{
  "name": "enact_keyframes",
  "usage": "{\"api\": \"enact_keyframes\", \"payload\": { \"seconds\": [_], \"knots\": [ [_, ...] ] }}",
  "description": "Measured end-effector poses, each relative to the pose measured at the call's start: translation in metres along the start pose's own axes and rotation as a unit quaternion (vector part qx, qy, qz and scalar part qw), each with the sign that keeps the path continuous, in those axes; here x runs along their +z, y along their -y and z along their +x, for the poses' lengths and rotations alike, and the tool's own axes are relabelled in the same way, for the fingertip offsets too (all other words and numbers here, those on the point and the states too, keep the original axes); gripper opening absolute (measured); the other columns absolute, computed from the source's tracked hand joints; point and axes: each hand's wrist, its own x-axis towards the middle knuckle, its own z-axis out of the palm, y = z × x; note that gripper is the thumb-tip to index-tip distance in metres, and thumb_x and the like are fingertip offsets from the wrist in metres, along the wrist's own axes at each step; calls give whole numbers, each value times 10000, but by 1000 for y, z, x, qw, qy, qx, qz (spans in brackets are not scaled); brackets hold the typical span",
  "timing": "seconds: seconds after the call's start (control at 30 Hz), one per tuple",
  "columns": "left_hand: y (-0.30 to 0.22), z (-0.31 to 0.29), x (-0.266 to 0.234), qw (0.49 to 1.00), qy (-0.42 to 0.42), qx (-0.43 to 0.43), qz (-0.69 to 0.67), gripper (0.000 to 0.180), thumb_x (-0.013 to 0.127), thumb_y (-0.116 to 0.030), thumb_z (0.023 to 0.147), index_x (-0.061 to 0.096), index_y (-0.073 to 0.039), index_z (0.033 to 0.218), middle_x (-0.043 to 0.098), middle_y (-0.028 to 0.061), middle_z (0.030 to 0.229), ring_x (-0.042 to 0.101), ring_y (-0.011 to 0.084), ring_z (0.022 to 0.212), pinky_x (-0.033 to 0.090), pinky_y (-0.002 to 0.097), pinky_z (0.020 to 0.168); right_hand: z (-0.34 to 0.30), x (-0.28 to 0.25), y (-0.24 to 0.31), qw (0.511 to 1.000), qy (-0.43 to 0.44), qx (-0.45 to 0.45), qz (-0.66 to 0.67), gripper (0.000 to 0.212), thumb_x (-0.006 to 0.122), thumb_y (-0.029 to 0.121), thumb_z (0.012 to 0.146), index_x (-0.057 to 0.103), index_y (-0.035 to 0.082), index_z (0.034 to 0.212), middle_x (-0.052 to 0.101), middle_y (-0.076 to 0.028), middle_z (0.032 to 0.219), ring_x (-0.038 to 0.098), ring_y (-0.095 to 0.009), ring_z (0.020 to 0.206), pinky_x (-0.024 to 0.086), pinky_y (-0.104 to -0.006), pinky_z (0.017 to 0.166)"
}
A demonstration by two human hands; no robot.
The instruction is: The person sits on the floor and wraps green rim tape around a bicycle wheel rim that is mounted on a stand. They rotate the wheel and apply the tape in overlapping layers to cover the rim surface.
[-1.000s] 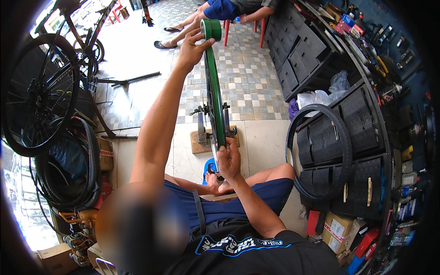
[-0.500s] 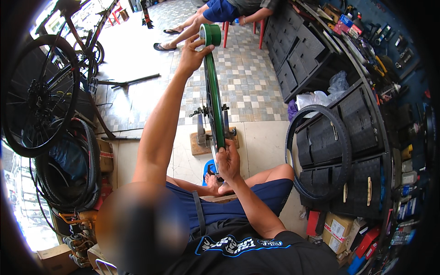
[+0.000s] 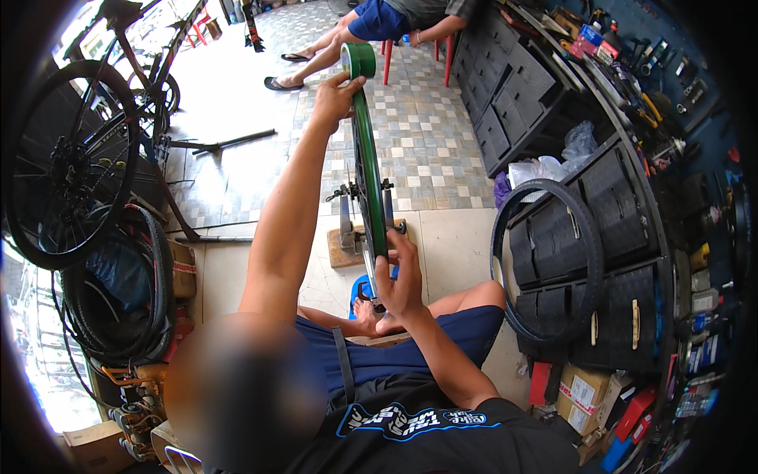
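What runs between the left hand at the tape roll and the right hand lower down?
In the head view, the wheel rim with green tape on it spans from left hand at the tape roll to right hand.

Bike shop surroundings

A bare tyre [image 3: 546, 268] leans on dark tyre racks [image 3: 608, 237] right of the hands; a bicycle [image 3: 95, 134] and stacked tyres [image 3: 118, 292] stand left; beyond, a seated person's legs [image 3: 332, 43] rest on tiled floor [image 3: 442, 150].
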Motion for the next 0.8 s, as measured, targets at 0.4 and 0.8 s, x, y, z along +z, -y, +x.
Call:
{"api": "enact_keyframes", "payload": {
  "seconds": [0.4,0.8],
  "knots": [
    [11,17,-1,999,-19,-11,30,409,776,-308,952,692,-60,1266,710,39,880,678,124,673,601,326,558,6,-20,25,908,105,-102,-392,803,440,743,980,461,206,1577,384,-245,1544,356,-464,1427,324,-573,1141],
    [4,-18,1,998,-11,46,52,332,760,-281,969,719,-25,1177,716,47,838,672,112,713,550,286,587,164,14,36,898,66,-118,-418,955,326,846,941,627,77,1422,469,-244,1466,288,-458,1472,261,-595,1177]
  ]
}}
